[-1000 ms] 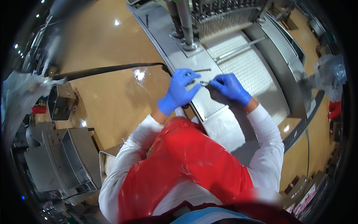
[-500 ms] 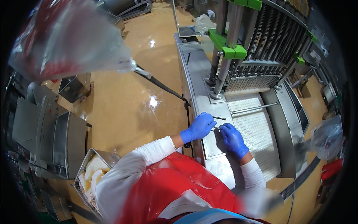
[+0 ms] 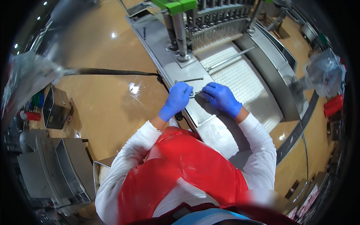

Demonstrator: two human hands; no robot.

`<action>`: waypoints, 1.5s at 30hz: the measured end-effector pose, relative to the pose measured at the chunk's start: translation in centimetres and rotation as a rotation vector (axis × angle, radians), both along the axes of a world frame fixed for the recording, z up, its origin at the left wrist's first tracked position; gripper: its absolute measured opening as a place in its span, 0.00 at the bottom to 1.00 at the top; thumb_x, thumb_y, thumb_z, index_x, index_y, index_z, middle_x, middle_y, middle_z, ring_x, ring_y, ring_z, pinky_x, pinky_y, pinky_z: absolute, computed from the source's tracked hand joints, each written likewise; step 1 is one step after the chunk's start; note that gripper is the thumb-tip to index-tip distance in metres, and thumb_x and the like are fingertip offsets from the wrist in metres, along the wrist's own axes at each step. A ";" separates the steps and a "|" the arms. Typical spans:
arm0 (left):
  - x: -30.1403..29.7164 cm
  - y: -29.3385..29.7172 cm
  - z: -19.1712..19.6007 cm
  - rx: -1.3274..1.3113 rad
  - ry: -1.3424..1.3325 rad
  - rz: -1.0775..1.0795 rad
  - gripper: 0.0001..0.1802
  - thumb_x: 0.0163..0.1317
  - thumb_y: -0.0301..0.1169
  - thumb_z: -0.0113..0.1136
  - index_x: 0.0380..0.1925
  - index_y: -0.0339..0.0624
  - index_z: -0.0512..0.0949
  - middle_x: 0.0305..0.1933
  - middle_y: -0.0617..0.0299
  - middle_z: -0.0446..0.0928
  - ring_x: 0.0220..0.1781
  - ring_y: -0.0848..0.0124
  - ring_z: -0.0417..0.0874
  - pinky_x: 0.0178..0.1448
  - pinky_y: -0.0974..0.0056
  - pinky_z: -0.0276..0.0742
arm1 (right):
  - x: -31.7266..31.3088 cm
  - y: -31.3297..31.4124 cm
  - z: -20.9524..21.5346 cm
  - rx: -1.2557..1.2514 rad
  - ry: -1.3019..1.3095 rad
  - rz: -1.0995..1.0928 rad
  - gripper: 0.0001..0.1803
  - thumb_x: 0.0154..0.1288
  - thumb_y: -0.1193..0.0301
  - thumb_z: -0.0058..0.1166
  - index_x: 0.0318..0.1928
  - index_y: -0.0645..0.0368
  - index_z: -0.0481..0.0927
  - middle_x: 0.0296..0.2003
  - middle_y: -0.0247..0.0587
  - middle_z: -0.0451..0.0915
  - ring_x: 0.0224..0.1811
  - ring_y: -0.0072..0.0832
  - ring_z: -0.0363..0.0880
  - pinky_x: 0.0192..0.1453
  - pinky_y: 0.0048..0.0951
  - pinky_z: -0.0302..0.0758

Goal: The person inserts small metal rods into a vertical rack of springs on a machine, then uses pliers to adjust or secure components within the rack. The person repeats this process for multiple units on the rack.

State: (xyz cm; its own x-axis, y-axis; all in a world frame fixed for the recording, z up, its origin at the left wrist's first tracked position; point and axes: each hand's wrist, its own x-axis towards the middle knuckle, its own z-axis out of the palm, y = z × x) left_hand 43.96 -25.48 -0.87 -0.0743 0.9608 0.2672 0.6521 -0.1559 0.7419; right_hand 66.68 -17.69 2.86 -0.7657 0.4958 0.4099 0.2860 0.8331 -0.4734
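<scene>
Both my hands wear blue gloves and are close together over the steel ledge of a machine. My left hand (image 3: 177,99) is closed, its fingertips at one end of a small metal piece (image 3: 195,93). From the other side my right hand (image 3: 222,98) pinches the same piece, fingers bent over it. The piece looks thin and shiny; its exact kind is too small to make out. Just beyond my left hand a thin dark metal rod (image 3: 190,80) lies on the steel ledge (image 3: 204,108).
Right of the ledge runs a white textured conveyor belt (image 3: 240,75) with a steel crossbar (image 3: 230,59). Behind stands a needle head with a green clamp (image 3: 174,5). A plastic-wrapped part (image 3: 32,80) on a dark arm (image 3: 116,72) is at left; a steel bin (image 3: 98,170) stands low left.
My view has shifted, so the machine sits higher and further left in the picture. My hands stay together over the ledge, still at the small metal piece.
</scene>
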 end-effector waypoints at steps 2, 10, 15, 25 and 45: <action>0.4 -0.3 0.8 0.069 0.210 -0.041 0.12 0.70 0.36 0.61 0.31 0.38 0.81 0.35 0.51 0.80 0.44 0.49 0.78 0.49 0.49 0.74 | 0.7 0.2 -0.3 -0.068 0.083 -0.040 0.07 0.65 0.71 0.63 0.43 0.55 0.84 0.36 0.46 0.83 0.36 0.45 0.85 0.40 0.40 0.82; 2.6 0.6 5.4 -0.042 -0.345 -0.048 0.18 0.63 0.29 0.73 0.52 0.39 0.86 0.45 0.60 0.86 0.46 0.73 0.86 0.50 0.69 0.84 | 1.1 1.9 0.7 -0.435 0.213 -0.076 0.13 0.64 0.71 0.69 0.47 0.60 0.85 0.39 0.40 0.85 0.37 0.24 0.85 0.44 0.27 0.81; 1.9 0.8 6.2 -0.032 -0.494 -0.116 0.12 0.69 0.25 0.67 0.50 0.33 0.87 0.41 0.59 0.88 0.39 0.75 0.89 0.47 0.69 0.86 | 1.0 1.1 3.3 -0.595 0.286 -0.034 0.14 0.66 0.72 0.67 0.50 0.63 0.84 0.43 0.39 0.86 0.41 0.26 0.85 0.51 0.28 0.82; 2.1 0.2 7.4 -0.103 -0.694 -0.057 0.11 0.70 0.26 0.67 0.49 0.31 0.86 0.38 0.58 0.88 0.38 0.73 0.89 0.46 0.69 0.85 | 1.0 0.7 2.0 -0.574 0.288 -0.064 0.12 0.72 0.69 0.63 0.48 0.64 0.86 0.37 0.40 0.87 0.40 0.22 0.84 0.49 0.27 0.81; -0.1 1.5 6.1 -0.586 -1.675 -0.501 0.24 0.79 0.31 0.46 0.67 0.23 0.70 0.59 0.39 0.80 0.60 0.50 0.85 0.68 0.53 0.83 | 0.5 3.2 0.0 -0.819 0.495 0.130 0.10 0.73 0.73 0.62 0.50 0.62 0.80 0.41 0.30 0.79 0.44 0.15 0.76 0.49 0.22 0.76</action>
State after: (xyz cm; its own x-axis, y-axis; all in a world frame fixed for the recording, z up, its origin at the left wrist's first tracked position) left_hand 43.89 -24.00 5.22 0.4094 0.9053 -0.1129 -0.7582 0.4065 0.5098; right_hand 67.19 -14.46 2.82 -0.6682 0.6950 0.2656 -0.1727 0.2023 -0.9640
